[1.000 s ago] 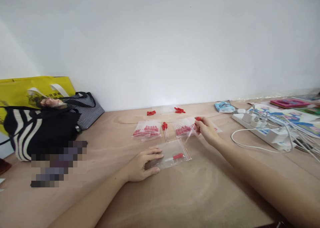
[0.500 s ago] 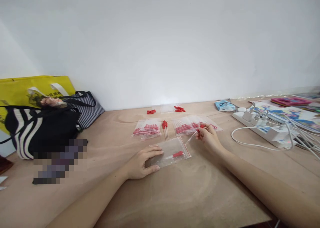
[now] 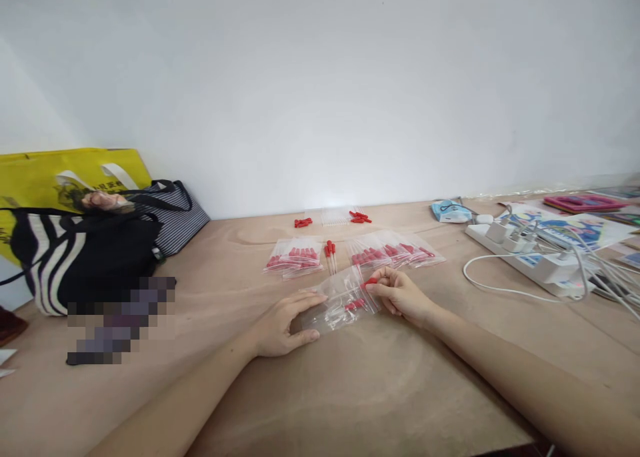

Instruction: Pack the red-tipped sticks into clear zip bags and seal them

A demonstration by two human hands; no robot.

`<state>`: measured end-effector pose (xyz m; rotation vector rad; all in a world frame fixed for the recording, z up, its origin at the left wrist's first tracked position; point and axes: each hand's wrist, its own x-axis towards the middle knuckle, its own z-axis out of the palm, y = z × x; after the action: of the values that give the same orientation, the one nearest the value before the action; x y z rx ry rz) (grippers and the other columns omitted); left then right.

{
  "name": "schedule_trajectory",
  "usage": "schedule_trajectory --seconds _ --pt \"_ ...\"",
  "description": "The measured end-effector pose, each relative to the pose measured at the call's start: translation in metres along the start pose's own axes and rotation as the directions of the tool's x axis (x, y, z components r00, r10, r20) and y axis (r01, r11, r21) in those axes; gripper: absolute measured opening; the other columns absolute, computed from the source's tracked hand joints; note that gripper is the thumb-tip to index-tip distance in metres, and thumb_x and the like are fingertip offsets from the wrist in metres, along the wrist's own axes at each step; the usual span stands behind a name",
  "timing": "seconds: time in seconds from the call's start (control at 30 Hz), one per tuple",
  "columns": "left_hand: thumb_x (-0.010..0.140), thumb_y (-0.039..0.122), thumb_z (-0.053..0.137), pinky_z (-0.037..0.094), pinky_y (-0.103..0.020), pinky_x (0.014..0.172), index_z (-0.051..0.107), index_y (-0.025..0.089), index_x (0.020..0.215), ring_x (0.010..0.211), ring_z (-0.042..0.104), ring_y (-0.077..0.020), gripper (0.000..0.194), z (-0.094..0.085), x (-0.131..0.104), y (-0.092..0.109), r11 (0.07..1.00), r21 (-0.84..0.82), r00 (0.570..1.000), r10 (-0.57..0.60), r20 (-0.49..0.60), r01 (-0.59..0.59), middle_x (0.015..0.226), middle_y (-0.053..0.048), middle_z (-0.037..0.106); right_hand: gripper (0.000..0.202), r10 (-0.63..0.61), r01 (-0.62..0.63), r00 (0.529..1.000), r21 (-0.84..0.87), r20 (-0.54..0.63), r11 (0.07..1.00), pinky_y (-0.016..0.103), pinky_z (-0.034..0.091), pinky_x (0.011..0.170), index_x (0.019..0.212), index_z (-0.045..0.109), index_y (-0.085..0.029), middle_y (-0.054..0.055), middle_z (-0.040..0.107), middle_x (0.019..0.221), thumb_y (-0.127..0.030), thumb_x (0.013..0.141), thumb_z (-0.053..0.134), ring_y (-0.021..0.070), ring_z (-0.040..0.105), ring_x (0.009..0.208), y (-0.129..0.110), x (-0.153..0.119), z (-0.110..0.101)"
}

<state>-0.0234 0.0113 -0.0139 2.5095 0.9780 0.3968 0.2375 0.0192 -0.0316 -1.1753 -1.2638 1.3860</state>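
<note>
The right hand (image 3: pixel 400 295) was pinching a dropper by its red bulb (image 3: pixel 370 283) between thumb and fingers, at the 3 o'clock mouth of a clear bag (image 3: pixel 330 318). The left hand (image 3: pixel 287 323) lay at 9 o'clock, palm down with fingers partly spread, steadying the bag's closed end. A second dropper (image 3: pixel 355 304) was already inside, near the mouth. The step in hand looked like sliding the pinched dropper in beside it; the next move seemed to call for pushing the bulb past the zip edge, then letting go without dragging it back. Half a second earlier that dropper was out in the open, slanting toward the mouth from about 2 o'clock; now its bulb was at the opening, while the left hand had kept its place. Beyond the bag, loose droppers (image 3: pixel 329 248) lay near 12 o'clock, filled bags (image 3: pixel 295 253) near 11, and more packets (image 3: pixel 395 250) between 1 and 2.
</note>
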Motion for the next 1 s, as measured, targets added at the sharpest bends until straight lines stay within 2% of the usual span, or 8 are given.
schedule_trajectory --seconds 0.07,0.47,0.6,0.67,0.77,0.87,0.93,1.0 --pt "0.078 0.040 0.055 0.032 -0.042 0.102 0.039 0.025 0.128 0.122 0.037 -0.0246 0.054 0.000 0.000 0.000 1.000 -0.004 1.000 0.003 -0.001 -0.003 0.132 -0.005 0.042 0.033 0.009 -0.005 0.999 -0.076 0.046 0.997 0.016 0.013 0.027 0.072 0.044 -0.019 -0.012 0.040 0.040 -0.040 0.059 0.066 0.0020 0.026 0.026 -0.002 0.000 0.000" --pt "0.079 0.041 0.053 0.030 -0.041 0.103 0.038 0.022 0.128 0.124 0.035 -0.0241 0.054 0.000 0.001 0.001 1.000 0.014 1.000 -0.018 0.019 0.018 0.133 -0.006 0.041 0.025 0.031 -0.001 0.991 -0.222 0.129 0.975 0.017 0.028 0.036 0.069 0.057 -0.015 -0.006 0.049 0.053 -0.037 0.059 0.066 0.0038 0.037 0.040 0.003 0.011 -0.002" --pt "0.080 0.040 0.053 0.032 -0.040 0.102 0.042 0.023 0.125 0.122 0.037 -0.0236 0.050 0.001 0.001 -0.001 1.000 0.006 1.000 0.012 0.016 -0.012 0.132 -0.006 0.042 0.027 -0.057 0.158 0.949 -0.313 0.309 0.937 0.018 0.028 0.041 0.062 0.060 -0.014 -0.004 0.048 0.051 -0.040 0.069 0.057 0.0048 0.036 0.044 0.003 0.008 -0.001" --pt "0.080 0.040 0.053 0.032 -0.040 0.102 0.044 0.023 0.124 0.122 0.037 -0.0240 0.048 0.002 0.001 -0.002 1.000 0.000 1.000 0.018 0.019 -0.018 0.132 -0.006 0.042 0.029 -0.049 0.180 0.930 -0.336 0.363 0.925 0.018 0.028 0.041 0.059 0.058 -0.014 -0.005 0.044 0.047 -0.040 0.071 0.054 0.0048 0.035 0.043 0.001 0.009 -0.005" --pt "0.079 0.039 0.053 0.032 -0.041 0.101 0.047 0.022 0.122 0.122 0.037 -0.0250 0.047 0.001 0.000 -0.002 1.000 -0.008 0.999 0.010 0.030 -0.009 0.132 -0.007 0.042 0.025 0.010 0.119 0.957 -0.423 0.291 0.898 0.018 0.026 0.040 0.060 0.056 -0.015 -0.007 0.041 0.044 -0.036 0.072 0.052 0.0048 0.033 0.039 -0.004 0.020 -0.013" --pt "0.079 0.038 0.053 0.032 -0.043 0.101 0.048 0.023 0.121 0.122 0.037 -0.0260 0.045 0.000 0.001 0.000 1.000 -0.004 0.999 -0.013 0.040 0.013 0.132 -0.007 0.041 0.015 -0.123 0.144 0.990 -0.562 0.074 0.815 0.017 0.032 0.046 0.063 0.055 -0.015 -0.004 0.052 0.054 -0.027 0.071 0.053 0.0056 0.043 0.047 -0.015 0.043 -0.013" --pt "0.079 0.037 0.053 0.032 -0.043 0.101 0.050 0.025 0.120 0.122 0.037 -0.0261 0.042 -0.001 0.002 0.000 1.000 -0.006 0.999 -0.017 0.046 0.017 0.132 -0.006 0.041 0.010 -0.178 0.097 0.983 -0.690 -0.046 0.718 0.017 0.036 0.051 0.069 0.058 -0.015 -0.002 0.058 0.063 -0.024 0.071 0.053 0.0070 0.049 0.054 -0.024 0.061 -0.004" --pt "0.080 0.037 0.053 0.032 -0.043 0.101 0.051 0.026 0.119 0.122 0.037 -0.0258 0.041 -0.001 0.002 0.001 1.000 -0.012 0.998 -0.014 0.053 0.014 0.132 -0.006 0.041 0.008 -0.180 0.061 0.980 -0.740 -0.082 0.670 0.017 0.038 0.054 0.071 0.059 -0.014 0.001 0.062 0.069 -0.021 0.069 0.056 0.0088 0.054 0.061 -0.030 0.079 0.012"
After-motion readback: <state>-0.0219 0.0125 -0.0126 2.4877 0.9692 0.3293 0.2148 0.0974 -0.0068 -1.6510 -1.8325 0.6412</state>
